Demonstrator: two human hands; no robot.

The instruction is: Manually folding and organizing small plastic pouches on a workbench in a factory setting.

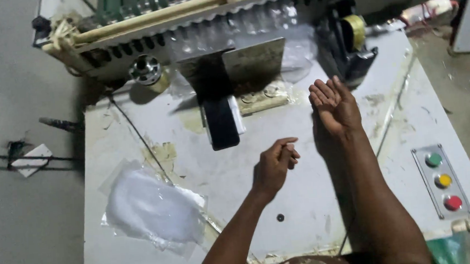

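At the near left of the white worktop (304, 198) lies a clear plastic bag (152, 207) with something white inside it, flat and well apart from both hands. A thin dark wire (137, 138) runs past its far edge toward the far left corner, where a round metal knob (145, 68) stands beside a long ribbed machine bar (184, 21). Near the middle, a smartphone (222, 123) with a dark screen leans against an upright, stained metal plate (242, 66); clear plastic film (272, 32) is bunched behind the plate.

The left hand (274, 166) hovers above the bare worktop just near of the smartphone, its fingers curled loosely shut with the thumb against them; whether it pinches anything cannot be told. To its right the right hand (335, 105) is raised, palm up and spread wide with the fingers together, holding nothing. Just beyond it at the far right sits a black tape dispenser (349, 49) with a yellowish roll. At the near right edge, a small panel (442, 182) carries three round buttons: green, yellow and red.
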